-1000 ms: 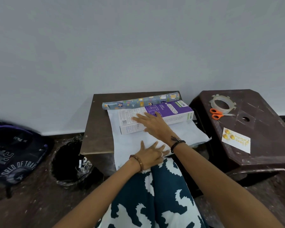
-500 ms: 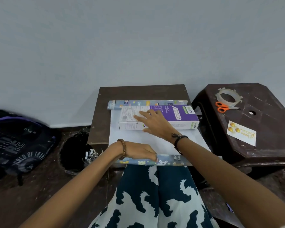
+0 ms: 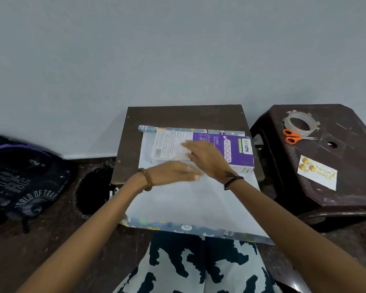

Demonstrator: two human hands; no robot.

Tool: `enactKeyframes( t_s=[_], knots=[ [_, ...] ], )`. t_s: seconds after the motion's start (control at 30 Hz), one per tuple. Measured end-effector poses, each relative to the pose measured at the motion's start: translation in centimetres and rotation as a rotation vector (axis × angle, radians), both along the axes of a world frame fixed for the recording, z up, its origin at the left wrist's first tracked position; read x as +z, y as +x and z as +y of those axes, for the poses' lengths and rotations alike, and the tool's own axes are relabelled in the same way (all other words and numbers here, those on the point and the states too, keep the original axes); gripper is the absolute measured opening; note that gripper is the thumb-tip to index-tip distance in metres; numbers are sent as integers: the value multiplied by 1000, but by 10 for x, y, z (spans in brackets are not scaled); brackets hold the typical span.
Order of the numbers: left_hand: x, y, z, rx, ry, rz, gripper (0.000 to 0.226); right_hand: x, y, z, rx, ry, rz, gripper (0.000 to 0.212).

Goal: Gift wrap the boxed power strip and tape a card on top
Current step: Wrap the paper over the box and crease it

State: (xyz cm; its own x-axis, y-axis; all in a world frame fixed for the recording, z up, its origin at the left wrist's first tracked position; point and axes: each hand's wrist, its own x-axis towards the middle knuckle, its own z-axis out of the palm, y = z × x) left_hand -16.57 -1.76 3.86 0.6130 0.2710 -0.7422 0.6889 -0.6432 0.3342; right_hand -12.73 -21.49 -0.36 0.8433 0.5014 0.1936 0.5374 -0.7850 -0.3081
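The box point(image 3: 201, 151) lies lengthwise on the white underside of the paper point(image 3: 190, 199), hard against the roll point(image 3: 178, 130) at the far edge of the worktop point(image 3: 178, 115). The loose near end of the paper overhangs the worktop toward the lap, so it could slip or crease if the box is nudged, and a skewed sheet would probably leave one box end short of cover. The card point(image 3: 317, 172), tape point(image 3: 300, 123) and scissors point(image 3: 294, 136) sit well apart on the stool point(image 3: 347, 144), a stretch that may drag the paper.

The right hand point(image 3: 207, 159) lies flat on the box top, fingers straight and pointing left, holding nothing. The left hand point(image 3: 173, 173) hovers just near of the box, blurred, fingers extended rightward under the right wrist; whether it touches the paper I cannot tell.
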Motion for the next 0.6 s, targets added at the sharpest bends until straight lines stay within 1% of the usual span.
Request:
enactKeyframes(
  t_s=[0.03, 0.07, 0.1, 0.13, 0.17, 0.2, 0.23, 0.3, 0.37, 0.43, 0.6],
  knots=[
    [8, 7, -2, -120, 45, 37, 42, 5, 2, -6, -102, 91, 50, 38],
    [12, 14, -3, -218, 45, 23, 39, 3, 8, -15, -226, 154, 65, 38],
    [15, 20, -7, -331, 5, -76, 32, 8, 12, -24, -325, 164, 87, 42],
    [12, 33, -9, -398, -55, -303, 25, 6, 17, -32, -381, 162, 131, 50],
    [14, 43, -11, -419, -61, -484, 27, 6, 21, -38, -405, 118, 188, 61],
    [9, 55, -10, -415, -68, -600, 32, 4, 25, -43, -386, 70, 227, 71],
    [6, 62, -9, -386, -52, -627, 33, 2, 26, -46, -343, -11, 246, 78],
    [-4, 76, 0, -267, -97, -614, 26, 0, 28, -49, -292, -90, 267, 87],
    [-15, 86, 7, -164, -157, -543, 23, -1, 29, -49, -254, -91, 292, 91],
    [-23, 98, 13, -176, -179, -490, 34, -5, 30, -48, -219, -93, 293, 92],
    [-20, 131, 15, -342, -212, -449, 65, -10, 39, -41, -165, -52, 282, 91]
  ],
)
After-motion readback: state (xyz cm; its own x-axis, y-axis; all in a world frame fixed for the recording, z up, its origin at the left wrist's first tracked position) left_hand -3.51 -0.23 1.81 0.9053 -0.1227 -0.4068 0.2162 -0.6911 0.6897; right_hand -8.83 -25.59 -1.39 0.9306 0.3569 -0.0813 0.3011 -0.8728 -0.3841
